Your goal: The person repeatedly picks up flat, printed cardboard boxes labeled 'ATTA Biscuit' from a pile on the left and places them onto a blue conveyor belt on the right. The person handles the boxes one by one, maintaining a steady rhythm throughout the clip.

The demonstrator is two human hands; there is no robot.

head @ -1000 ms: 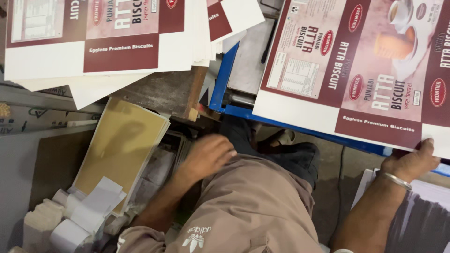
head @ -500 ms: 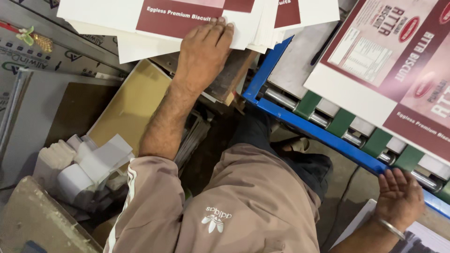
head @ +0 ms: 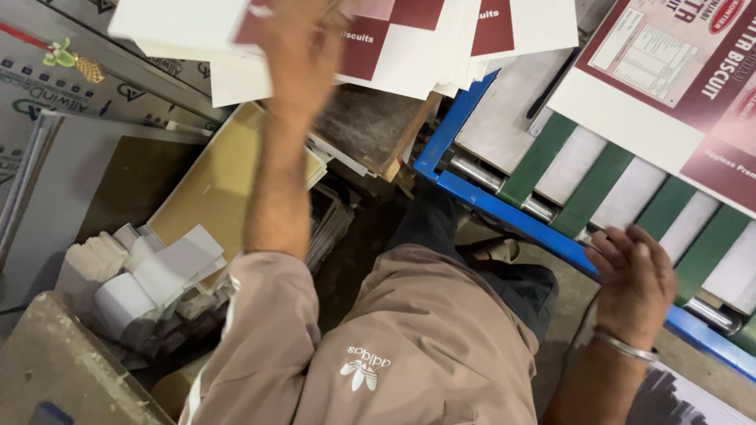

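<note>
Your left hand [head: 303,47] is up at 11 o'clock, lying on the stack of printed sheets [head: 394,47], white and maroon, that fans across the top of the view. The hand is blurred, so you cannot tell whether its fingers are flat on the top sheet or pinching its edge. Your right hand [head: 634,283] is at 4 o'clock, fingers loosely spread and curled, resting at the blue frame [head: 504,208] of the conveyor, holding nothing; a metal bangle [head: 626,346] circles its wrist. On the green belts [head: 591,193] and rollers at 2 o'clock lies a single large printed sheet [head: 677,94], well apart from the stack. At 9 o'clock sit a tan board [head: 213,185] and, just beside it, a heap of white paper scraps [head: 150,271].
</note>
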